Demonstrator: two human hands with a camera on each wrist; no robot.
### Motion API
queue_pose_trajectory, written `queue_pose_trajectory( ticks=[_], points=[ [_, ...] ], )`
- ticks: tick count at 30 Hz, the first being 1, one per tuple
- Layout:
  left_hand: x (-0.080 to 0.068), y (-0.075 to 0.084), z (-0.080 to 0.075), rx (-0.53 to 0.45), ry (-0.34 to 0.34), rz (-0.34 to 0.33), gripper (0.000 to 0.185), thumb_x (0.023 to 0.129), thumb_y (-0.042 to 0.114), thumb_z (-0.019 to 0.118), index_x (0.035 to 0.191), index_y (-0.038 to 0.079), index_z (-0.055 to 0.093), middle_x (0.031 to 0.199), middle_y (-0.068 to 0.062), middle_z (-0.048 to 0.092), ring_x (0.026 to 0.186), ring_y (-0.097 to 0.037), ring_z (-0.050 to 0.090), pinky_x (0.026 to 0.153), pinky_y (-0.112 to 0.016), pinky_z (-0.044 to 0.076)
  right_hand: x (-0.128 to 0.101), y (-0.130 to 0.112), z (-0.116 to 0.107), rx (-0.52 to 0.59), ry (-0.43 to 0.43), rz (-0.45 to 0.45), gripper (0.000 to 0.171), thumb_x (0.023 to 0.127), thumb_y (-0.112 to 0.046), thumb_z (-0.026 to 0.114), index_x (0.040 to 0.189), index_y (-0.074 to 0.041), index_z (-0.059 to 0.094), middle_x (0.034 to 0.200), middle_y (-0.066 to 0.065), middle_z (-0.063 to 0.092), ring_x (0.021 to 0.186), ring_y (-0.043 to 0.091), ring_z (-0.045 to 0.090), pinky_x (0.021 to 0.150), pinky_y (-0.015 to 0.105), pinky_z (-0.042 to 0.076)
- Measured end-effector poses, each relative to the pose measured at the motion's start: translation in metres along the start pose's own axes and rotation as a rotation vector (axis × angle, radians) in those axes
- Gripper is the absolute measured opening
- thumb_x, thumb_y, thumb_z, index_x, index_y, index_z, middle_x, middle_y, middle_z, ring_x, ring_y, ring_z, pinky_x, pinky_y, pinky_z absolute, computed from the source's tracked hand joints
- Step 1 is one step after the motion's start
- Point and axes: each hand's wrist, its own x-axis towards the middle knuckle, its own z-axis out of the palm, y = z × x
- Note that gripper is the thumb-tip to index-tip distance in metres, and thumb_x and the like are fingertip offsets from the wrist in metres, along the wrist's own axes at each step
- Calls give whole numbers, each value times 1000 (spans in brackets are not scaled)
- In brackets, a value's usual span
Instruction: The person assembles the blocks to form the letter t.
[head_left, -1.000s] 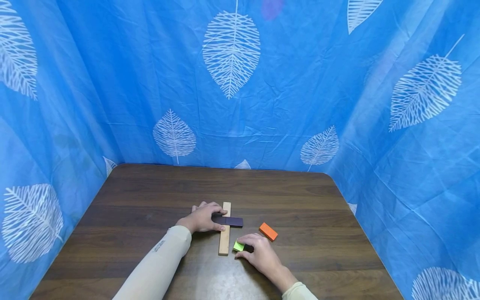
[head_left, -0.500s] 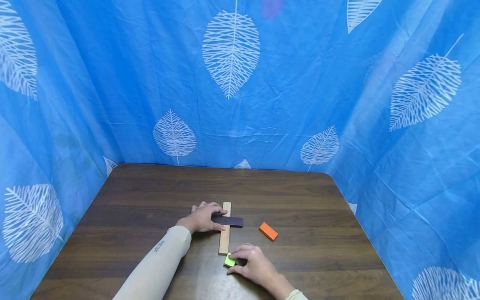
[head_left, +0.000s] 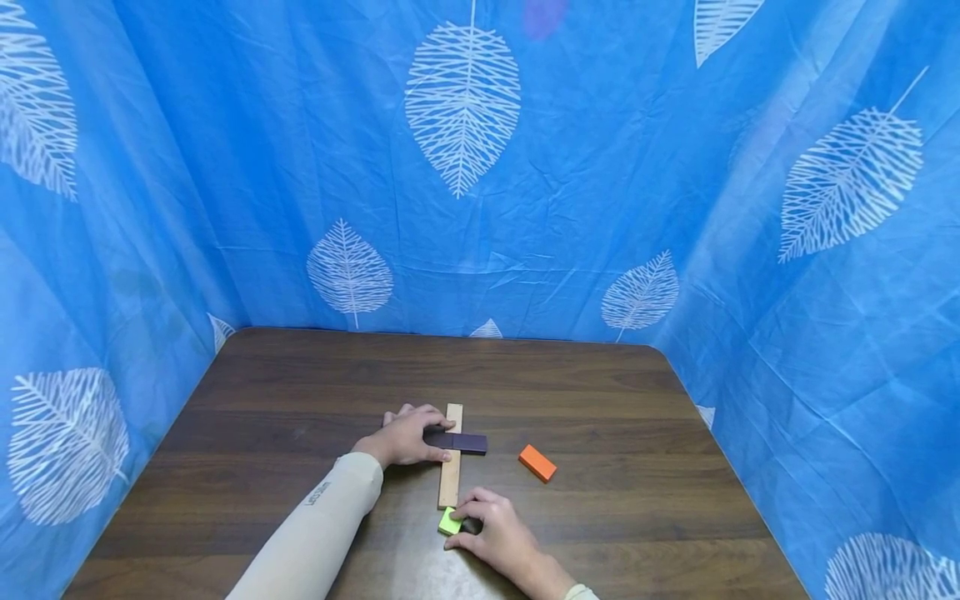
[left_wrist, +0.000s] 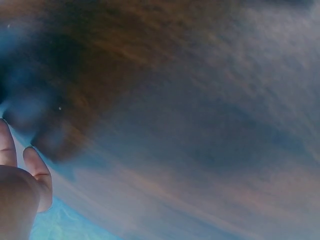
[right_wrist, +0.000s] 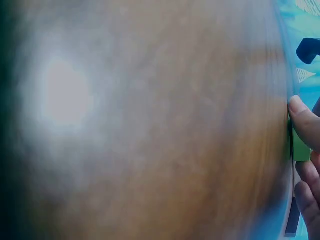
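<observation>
While hands (head_left: 408, 435) (head_left: 491, 533) hold two, four blocks total: wooden (head_left: 451, 475), dark (head_left: 465, 442), green (head_left: 449, 522), orange (head_left: 537, 462).

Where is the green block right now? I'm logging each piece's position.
In the head view, the green block sits on the table just below the wooden strip's near end, pinched by the right hand.

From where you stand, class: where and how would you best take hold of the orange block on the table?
The orange block lies flat and alone on the table, turned at an angle, right of the wooden strip. Probably best to come from above and pinch its two long sides with thumb and fingers: they are close together, and nothing crowds them. The right hand, now holding the green block, is nearer.
</observation>
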Motion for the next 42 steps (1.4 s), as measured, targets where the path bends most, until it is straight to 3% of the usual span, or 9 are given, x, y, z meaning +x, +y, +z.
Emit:
queue_pose_trajectory(
  ticks=[7, 16, 22, 26, 31, 36, 42],
  points=[
    [-1, 0, -1, -1, 6, 1, 58, 73, 61, 70, 124, 37, 60, 133, 7, 53, 120, -23, 44, 96, -60, 29, 1, 1, 3, 38, -26, 72, 34, 60, -39, 85, 79, -16, 70, 82, -10, 61, 69, 1, 53, 63, 4, 39],
    [0, -1, 1, -9, 12, 9, 56, 73, 59, 71, 123, 37, 60, 133, 7, 53, 120, -23, 44, 95, -60, 29, 1, 5, 2, 24, -33, 29, 37, 57, -42, 85, 82, -18, 71, 85, -11, 61, 77, -2, 54, 68, 7, 42],
    [-1, 0, 0, -3, -3, -7, 57, 72, 61, 70, 124, 38, 60, 134, 7, 53, 120, -23, 43, 96, -59, 28, 3, 7, -5, 49, 86, 41, 38, 55, -39, 87, 81, -16, 70, 87, -9, 62, 79, 4, 60, 72, 13, 46],
    [-1, 1, -1, -5, -5, -4, 57, 73, 60, 71, 124, 37, 60, 134, 7, 53, 121, -24, 43, 96, -60, 28, 8, 11, -16, 17, 149, 161, 52, 55, -44, 86, 94, -14, 72, 96, -9, 66, 88, 7, 64, 79, 21, 50],
    [-1, 2, -1, -10, -4, -10, 56, 73, 59, 71, 124, 37, 60, 135, 7, 52, 121, -24, 42, 96, -59, 29, 14, 18, -36, -48, 139, 386, 75, 50, -50, 87, 114, -17, 68, 113, -7, 65, 107, 12, 61, 90, 34, 49],
    [-2, 2, 0, -17, 0, -9, 56, 73, 58, 72, 124, 37, 60, 134, 7, 52, 121, -24, 43, 96, -60, 29, 17, 33, -53, -134, 164, 540, 80, 48, -50, 88, 118, -18, 66, 117, -2, 64, 108, 21, 58, 92, 43, 45],
    [-2, 1, 0, -38, -2, -8, 55, 74, 55, 73, 124, 37, 60, 135, 8, 52, 122, -25, 42, 98, -63, 25, 13, 53, -66, -138, 178, 647, 78, 48, -50, 88, 116, -18, 68, 117, 0, 65, 105, 23, 57, 90, 44, 46]
  ],
)
